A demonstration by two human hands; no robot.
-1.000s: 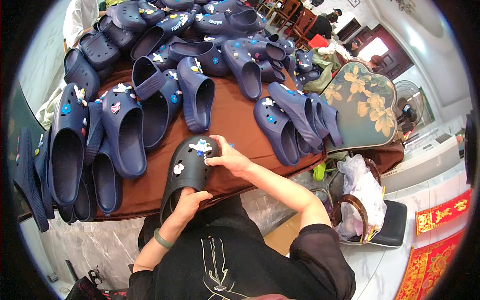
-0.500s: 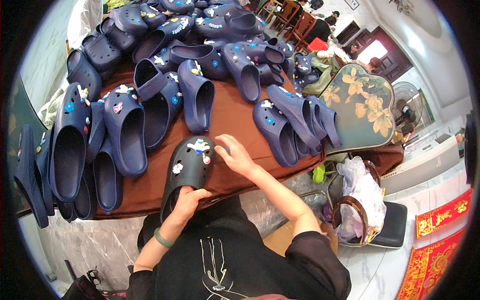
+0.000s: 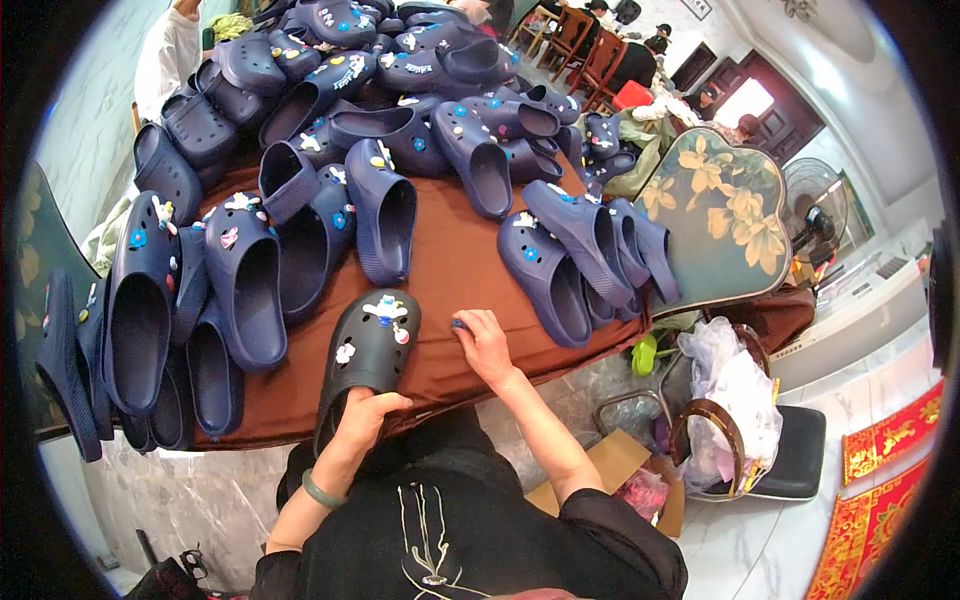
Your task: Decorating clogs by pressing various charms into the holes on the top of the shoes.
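My left hand [image 3: 368,418] grips a black clog [image 3: 375,345], its fingers inside the foot opening and the thumb outside. The clog lies at the table's near edge with its toe pointing away from me. Several charms sit on its toe: a blue and white figure, a pink and white piece and a red and white one. Just to the right, apart from the clog, my right hand [image 3: 482,345] pinches a small dark blue piece [image 3: 459,324] at its fingertips. The piece is too small to tell its kind.
Navy clogs [image 3: 245,285] with charms crowd the table's left side, and a pile [image 3: 410,60] covers its far end. More clogs [image 3: 590,250] stack at the right edge. A flowered chair back [image 3: 715,215], a chair with plastic bags [image 3: 735,400] and an open carton [image 3: 610,465] stand right.
My right hand has drawn back from the clog's toe, to the right and nearer me, its fingers closer together. The left hand still holds the clog. The view has shifted slightly.
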